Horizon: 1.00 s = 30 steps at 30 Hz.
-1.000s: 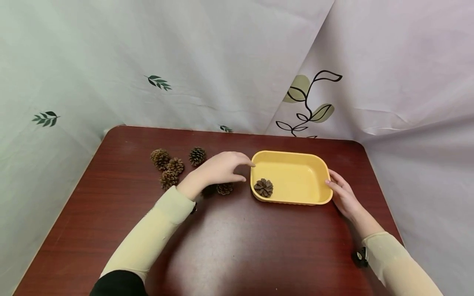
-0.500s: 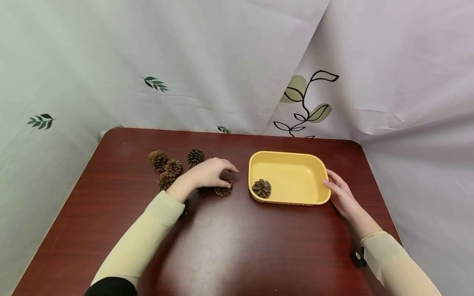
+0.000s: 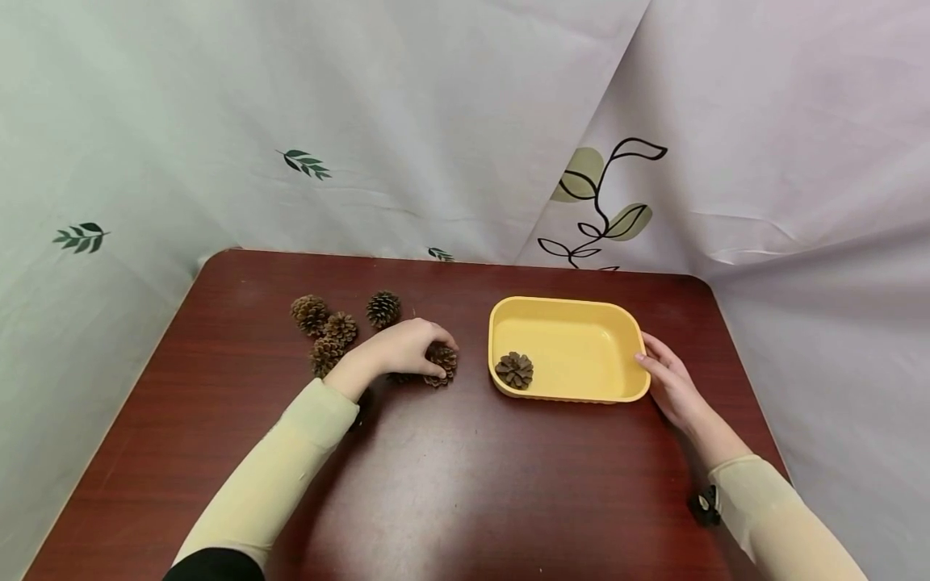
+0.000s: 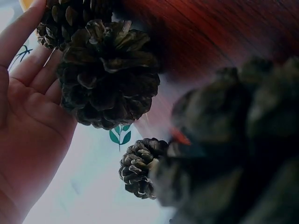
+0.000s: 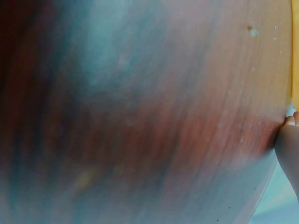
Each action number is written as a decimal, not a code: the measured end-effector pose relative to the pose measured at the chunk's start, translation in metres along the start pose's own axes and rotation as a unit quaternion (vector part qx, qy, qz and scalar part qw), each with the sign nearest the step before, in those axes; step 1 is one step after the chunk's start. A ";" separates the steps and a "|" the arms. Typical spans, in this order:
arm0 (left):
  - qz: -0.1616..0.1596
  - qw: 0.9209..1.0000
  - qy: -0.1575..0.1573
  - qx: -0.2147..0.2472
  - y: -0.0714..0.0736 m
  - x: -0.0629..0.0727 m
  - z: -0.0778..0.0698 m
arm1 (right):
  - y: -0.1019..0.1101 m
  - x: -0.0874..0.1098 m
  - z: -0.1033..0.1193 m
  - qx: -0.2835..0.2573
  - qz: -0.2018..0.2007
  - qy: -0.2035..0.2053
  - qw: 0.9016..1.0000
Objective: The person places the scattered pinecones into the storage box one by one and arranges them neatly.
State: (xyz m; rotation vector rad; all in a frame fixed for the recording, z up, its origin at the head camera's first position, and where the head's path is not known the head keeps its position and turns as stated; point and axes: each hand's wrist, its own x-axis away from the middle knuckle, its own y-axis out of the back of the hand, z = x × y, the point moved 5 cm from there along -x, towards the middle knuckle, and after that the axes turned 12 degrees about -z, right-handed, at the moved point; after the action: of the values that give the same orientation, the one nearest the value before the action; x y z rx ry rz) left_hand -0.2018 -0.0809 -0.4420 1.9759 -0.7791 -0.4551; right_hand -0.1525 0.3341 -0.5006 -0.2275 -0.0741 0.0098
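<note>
My left hand [image 3: 403, 347] curls its thumb and fingers round a brown pinecone [image 3: 443, 365] on the table, left of the yellow plastic tray [image 3: 581, 398]. In the left wrist view that pinecone [image 4: 70, 21] lies by the fingers, while a second pinecone [image 4: 110, 77] sits close to the palm; from the head view it is mostly hidden under the hand. My right hand [image 3: 677, 391] grips the tray's right end, thumb at the rim and fingers along the outer wall. One open-scaled pinecone [image 3: 514, 370] lies inside the tray's near left corner.
Three pinecones cluster at the left, one of them the far-left pinecone [image 3: 309, 315]. Another pinecone [image 3: 383, 309] stands behind the left hand. The dark red wooden table [image 3: 465, 484] ends at a pale leaf-printed curtain [image 3: 436, 121] along the back and sides.
My left hand has moved left from the tray's edge and lowered, its fingers closing round a pinecone. The right hand stays on the tray.
</note>
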 end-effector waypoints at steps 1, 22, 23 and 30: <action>0.000 1.000 0.000 0.000 0.000 0.000 0.000 | 0.000 0.000 0.000 -0.001 0.000 -0.001 1.000; -0.083 0.996 -0.029 0.006 0.028 -0.011 -0.023 | -0.001 -0.001 0.001 -0.005 -0.005 -0.001 1.000; -0.088 0.996 -0.032 0.005 0.030 -0.014 -0.026 | -0.001 -0.001 0.001 -0.004 -0.005 0.000 1.000; -0.122 0.991 -0.049 0.006 0.036 -0.029 -0.041 | 0.000 0.000 0.000 -0.004 -0.002 -0.003 1.000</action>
State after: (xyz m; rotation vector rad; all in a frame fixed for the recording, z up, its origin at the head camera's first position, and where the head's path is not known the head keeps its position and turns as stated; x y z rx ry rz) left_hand -0.2109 -0.0484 -0.3902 2.0826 -0.6021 -0.6984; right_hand -0.1527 0.3343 -0.5007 -0.2353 -0.0800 0.0058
